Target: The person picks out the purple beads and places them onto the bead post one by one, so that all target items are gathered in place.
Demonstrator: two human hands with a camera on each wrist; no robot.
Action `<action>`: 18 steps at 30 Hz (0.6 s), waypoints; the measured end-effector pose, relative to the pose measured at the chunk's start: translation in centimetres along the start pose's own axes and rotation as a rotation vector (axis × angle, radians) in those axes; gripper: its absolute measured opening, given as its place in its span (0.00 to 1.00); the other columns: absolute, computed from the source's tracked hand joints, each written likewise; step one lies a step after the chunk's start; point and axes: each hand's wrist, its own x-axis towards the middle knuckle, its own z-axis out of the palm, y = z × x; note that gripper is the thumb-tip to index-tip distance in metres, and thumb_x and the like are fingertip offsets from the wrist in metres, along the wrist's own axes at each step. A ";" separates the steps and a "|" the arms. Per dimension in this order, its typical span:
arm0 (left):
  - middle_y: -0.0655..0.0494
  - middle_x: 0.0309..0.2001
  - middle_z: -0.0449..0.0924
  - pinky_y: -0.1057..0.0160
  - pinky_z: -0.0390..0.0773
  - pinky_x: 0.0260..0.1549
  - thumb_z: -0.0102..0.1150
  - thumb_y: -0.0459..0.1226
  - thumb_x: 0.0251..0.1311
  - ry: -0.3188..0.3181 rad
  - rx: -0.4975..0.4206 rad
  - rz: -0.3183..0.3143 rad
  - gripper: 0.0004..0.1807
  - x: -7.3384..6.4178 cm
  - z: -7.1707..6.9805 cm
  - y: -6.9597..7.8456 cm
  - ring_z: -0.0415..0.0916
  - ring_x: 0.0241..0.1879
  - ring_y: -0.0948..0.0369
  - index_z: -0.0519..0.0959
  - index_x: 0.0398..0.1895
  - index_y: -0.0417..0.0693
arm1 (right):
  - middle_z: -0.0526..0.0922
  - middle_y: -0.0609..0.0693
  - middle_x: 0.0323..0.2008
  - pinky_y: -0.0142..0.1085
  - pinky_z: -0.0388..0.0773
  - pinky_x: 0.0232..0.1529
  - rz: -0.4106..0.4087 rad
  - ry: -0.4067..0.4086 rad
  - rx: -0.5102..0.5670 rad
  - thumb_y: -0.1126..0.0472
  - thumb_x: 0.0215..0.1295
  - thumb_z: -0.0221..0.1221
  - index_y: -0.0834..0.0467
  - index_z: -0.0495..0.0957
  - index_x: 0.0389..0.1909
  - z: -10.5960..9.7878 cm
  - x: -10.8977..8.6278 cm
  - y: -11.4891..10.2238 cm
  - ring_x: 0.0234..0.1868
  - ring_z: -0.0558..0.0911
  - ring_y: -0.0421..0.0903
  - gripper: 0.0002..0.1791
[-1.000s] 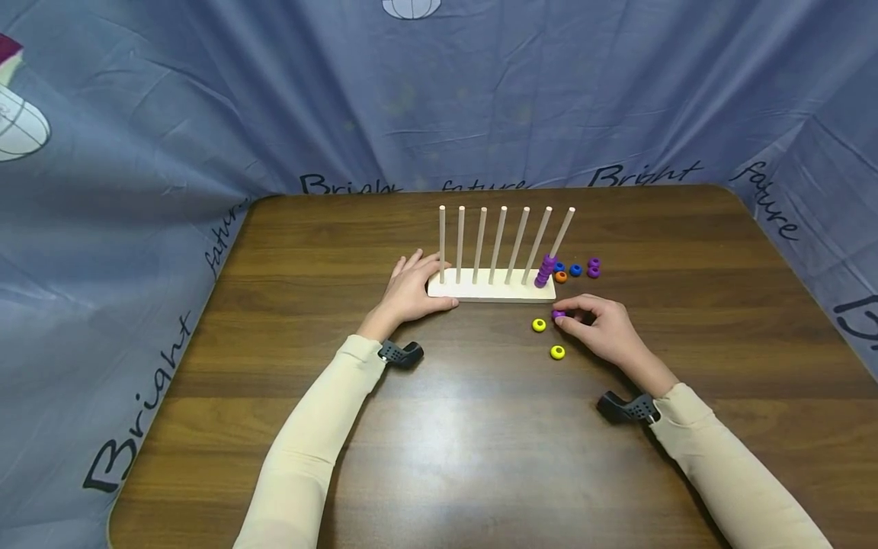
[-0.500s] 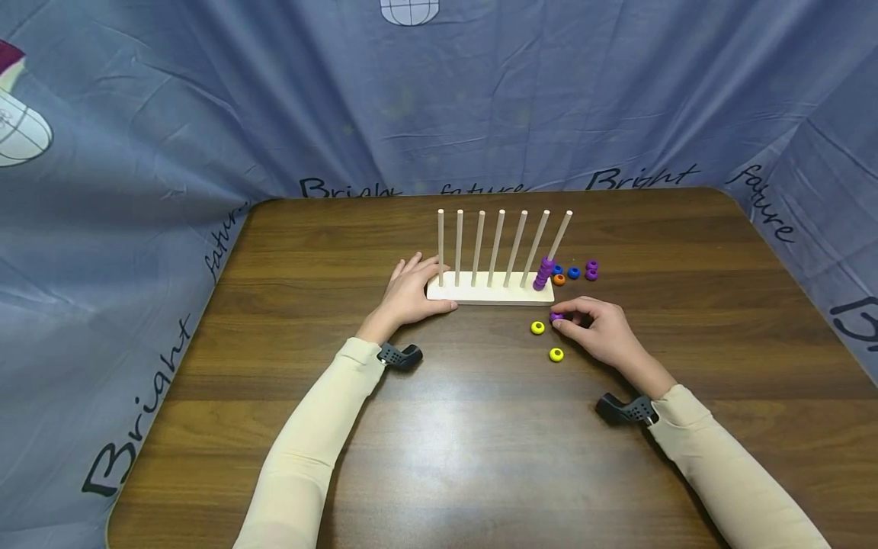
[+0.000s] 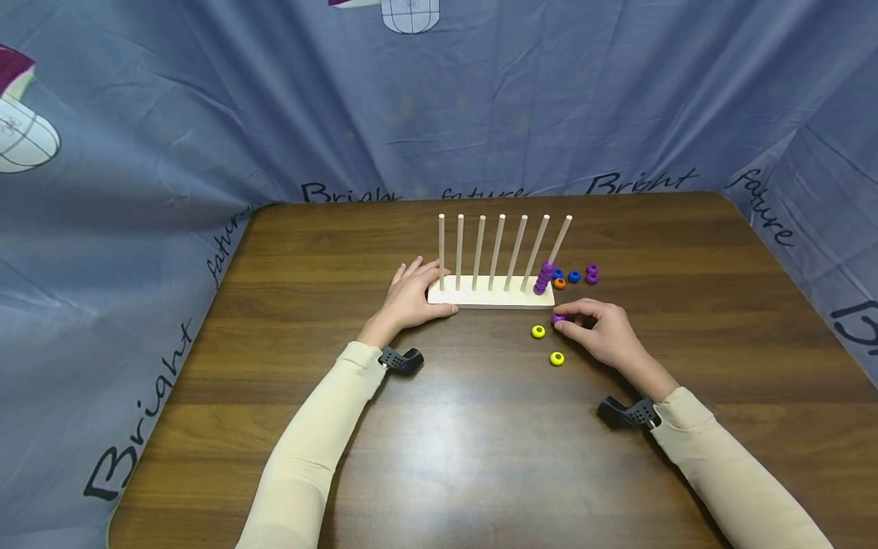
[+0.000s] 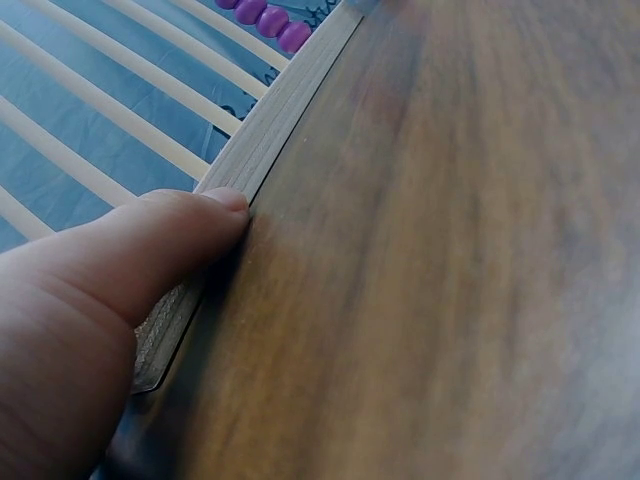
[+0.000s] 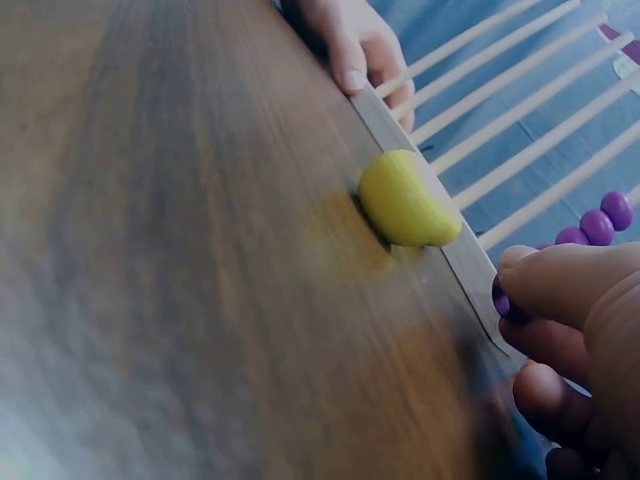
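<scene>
A pale wooden peg rack (image 3: pixel 491 296) with several upright rods stands on the table. Purple beads (image 3: pixel 544 278) are stacked on its rightmost rod. My left hand (image 3: pixel 409 296) grips the rack's left end, thumb along the front edge and fingers round the back; the left wrist view shows the thumb (image 4: pixel 150 245) against the base. Just in front of the rack's right corner, my right hand (image 3: pixel 604 332) pinches a purple bead (image 5: pixel 507 300) between thumb and fingers, low over the table. Two yellow beads (image 3: pixel 538 332) (image 3: pixel 557 358) lie left of that hand.
Past the rack's right end lie blue beads (image 3: pixel 574 277), an orange bead (image 3: pixel 559 284) and two purple beads (image 3: pixel 592 274). A blue curtain (image 3: pixel 439 114) hangs behind the brown table (image 3: pixel 329 252).
The head view has tilted slightly, so everything sits a little lower in the picture. Both hands keep their places, the right one still pinching the purple bead.
</scene>
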 end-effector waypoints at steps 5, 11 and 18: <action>0.52 0.78 0.63 0.41 0.38 0.81 0.70 0.57 0.53 -0.005 0.010 0.001 0.40 0.0 0.0 0.1 0.47 0.82 0.45 0.74 0.70 0.55 | 0.87 0.51 0.32 0.25 0.66 0.27 0.023 0.005 -0.005 0.67 0.60 0.71 0.58 0.89 0.41 -0.5 -0.1 -0.3 0.29 0.72 0.33 0.09; 0.53 0.78 0.62 0.41 0.38 0.81 0.70 0.57 0.54 -0.010 0.014 0.003 0.40 0.0 0.1 0.2 0.47 0.82 0.45 0.74 0.70 0.55 | 0.89 0.56 0.37 0.22 0.70 0.30 0.068 0.024 -0.012 0.65 0.60 0.71 0.59 0.88 0.43 -1.8 0.3 -1.2 0.30 0.73 0.32 0.10; 0.53 0.79 0.62 0.42 0.38 0.81 0.70 0.57 0.54 -0.005 0.007 -0.004 0.40 -0.1 0.1 0.1 0.46 0.82 0.46 0.73 0.70 0.55 | 0.88 0.57 0.38 0.19 0.72 0.30 0.044 0.091 -0.013 0.67 0.59 0.71 0.62 0.88 0.42 -4.1 2.3 -2.6 0.30 0.74 0.29 0.10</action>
